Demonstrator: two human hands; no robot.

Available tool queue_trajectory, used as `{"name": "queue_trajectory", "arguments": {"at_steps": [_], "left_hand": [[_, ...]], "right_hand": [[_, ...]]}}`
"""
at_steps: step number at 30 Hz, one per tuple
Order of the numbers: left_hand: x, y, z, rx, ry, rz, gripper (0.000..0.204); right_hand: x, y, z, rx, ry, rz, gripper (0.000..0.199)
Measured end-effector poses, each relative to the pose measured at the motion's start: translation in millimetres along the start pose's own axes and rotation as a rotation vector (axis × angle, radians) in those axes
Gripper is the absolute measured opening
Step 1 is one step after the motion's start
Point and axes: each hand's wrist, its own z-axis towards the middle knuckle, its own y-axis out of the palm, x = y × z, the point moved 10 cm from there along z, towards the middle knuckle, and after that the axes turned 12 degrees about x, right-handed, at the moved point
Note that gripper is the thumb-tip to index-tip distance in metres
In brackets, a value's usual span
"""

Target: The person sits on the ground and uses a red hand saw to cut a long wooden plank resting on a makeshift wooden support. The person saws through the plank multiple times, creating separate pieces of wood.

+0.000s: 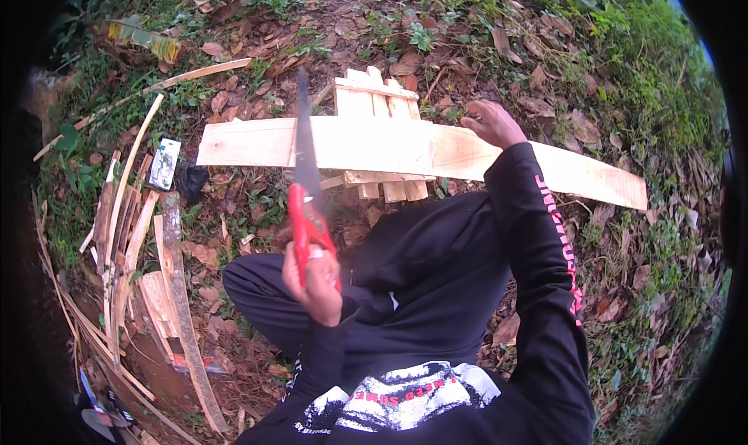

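Note:
My left hand (315,281) is wrapped round the red handle of a handsaw (306,153). The blade points away from me and crosses over the left part of a long pale wooden board (374,145); whether its teeth touch the wood I cannot tell. The board lies crosswise in front of my legs, on top of a small stand of nailed wooden slats (378,98). Over the right half of the board is my right hand (499,123), with its fingers apart and slightly bent near the far edge. It grips nothing that I can see.
To the left lies a pile of wood strips and offcuts (128,242), with a long bark-edged strip (183,313) beside it. A white-and-dark package (164,165) and a black plastic bag (192,182) lie near the board's left end. Leaves and grass cover the ground.

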Motion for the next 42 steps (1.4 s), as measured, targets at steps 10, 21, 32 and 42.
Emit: {"name": "queue_trajectory", "arguments": {"at_steps": [10, 21, 32, 42], "left_hand": [[-96, 126, -42, -0.234, 0.054, 0.315, 0.018], [-153, 170, -50, -0.277, 0.057, 0.412, 0.02], [-173, 177, -49, -0.291, 0.036, 0.446, 0.02], [-167, 190, -51, -0.327, 0.126, 0.543, 0.02]], "right_hand": [[51, 36, -19, 0.012, 0.149, -0.158, 0.06], [99, 45, -21, 0.036, 0.244, -0.197, 0.064], [113, 47, -20, 0.107, 0.205, -0.164, 0.065], [114, 50, -11, 0.183, 0.125, -0.066, 0.06]]}}
